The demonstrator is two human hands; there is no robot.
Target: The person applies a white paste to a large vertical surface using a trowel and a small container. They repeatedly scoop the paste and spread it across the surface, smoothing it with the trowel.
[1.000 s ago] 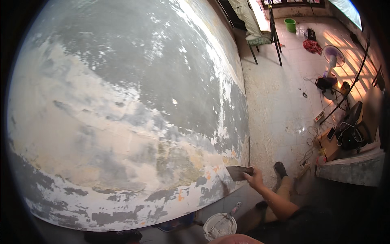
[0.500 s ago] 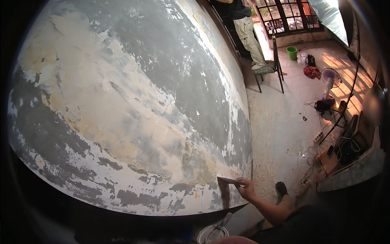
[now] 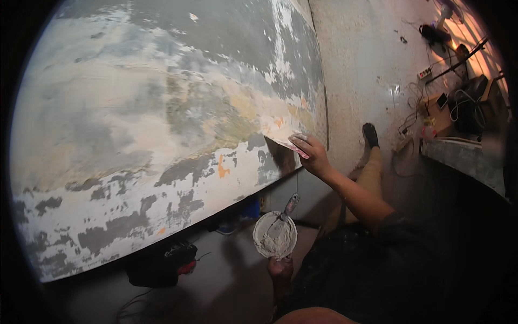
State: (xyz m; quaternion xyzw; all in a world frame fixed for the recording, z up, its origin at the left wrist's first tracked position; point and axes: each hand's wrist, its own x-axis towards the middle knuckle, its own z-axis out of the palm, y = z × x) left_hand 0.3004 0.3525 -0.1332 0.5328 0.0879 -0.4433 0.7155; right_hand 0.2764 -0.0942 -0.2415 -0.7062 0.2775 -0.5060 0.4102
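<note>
A: Entry: your right hand is pressing the wide putty blade flat against the wall, right of frame centre, fingers clamped along its back edge. Half a second ago the blade was standing lower, on edge.

B: And the left?

A: Your left hand is now showing at lower centre, its grip curled under the round pan of grey filler, a small putty knife resting in it. You are spreading filler, with more ready below.

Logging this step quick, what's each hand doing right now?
Left hand: closed, holding a round bowl of plaster.
Right hand: closed on a flat scraper blade against the wall.
</note>
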